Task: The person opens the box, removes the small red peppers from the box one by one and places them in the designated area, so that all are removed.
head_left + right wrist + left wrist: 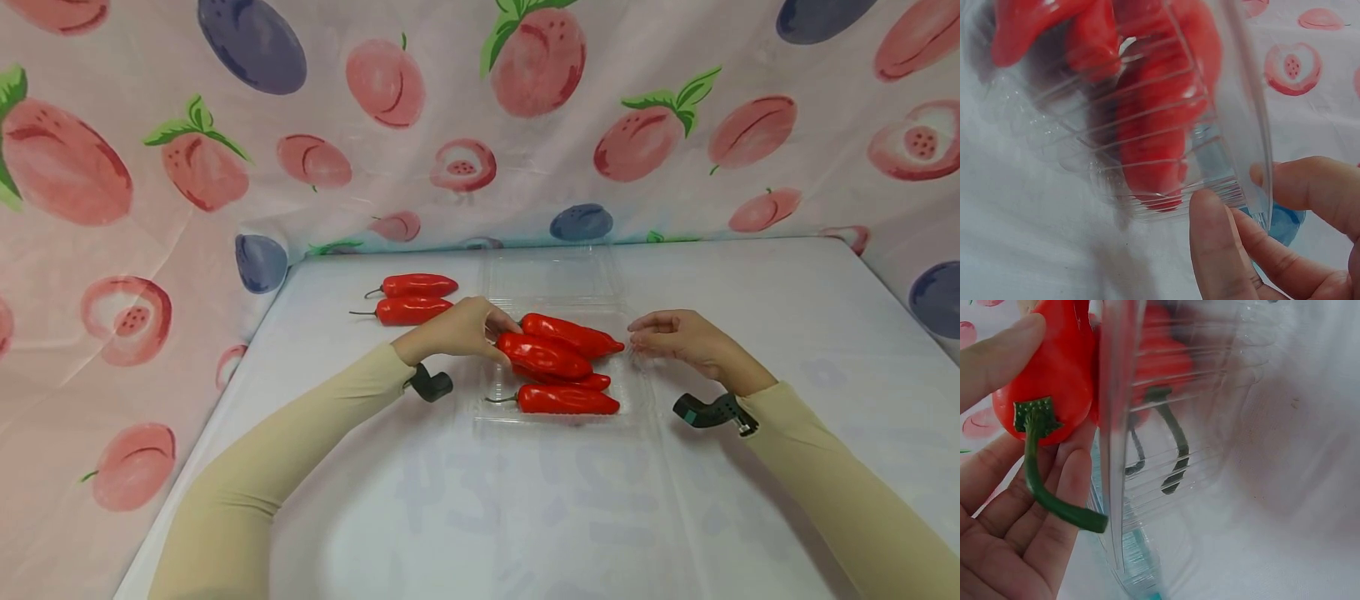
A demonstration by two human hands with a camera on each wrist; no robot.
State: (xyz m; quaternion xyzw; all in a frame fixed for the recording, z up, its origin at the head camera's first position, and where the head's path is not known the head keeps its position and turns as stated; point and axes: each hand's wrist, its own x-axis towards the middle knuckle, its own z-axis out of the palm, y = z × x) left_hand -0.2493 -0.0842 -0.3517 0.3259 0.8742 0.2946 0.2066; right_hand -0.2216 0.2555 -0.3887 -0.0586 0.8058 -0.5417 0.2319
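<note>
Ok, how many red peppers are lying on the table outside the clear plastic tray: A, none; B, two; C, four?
B: two red peppers lie side by side on the table to the left of the clear tray, apart from it, while the other peppers are piled in the tray.

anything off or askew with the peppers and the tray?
Nothing spilled or damaged. The red peppers in the clear tray are heaped, not in a row: the pepper held by the left hand lies on top. Two more peppers lie outside on the table. The right hand holds the tray's rim.
</note>
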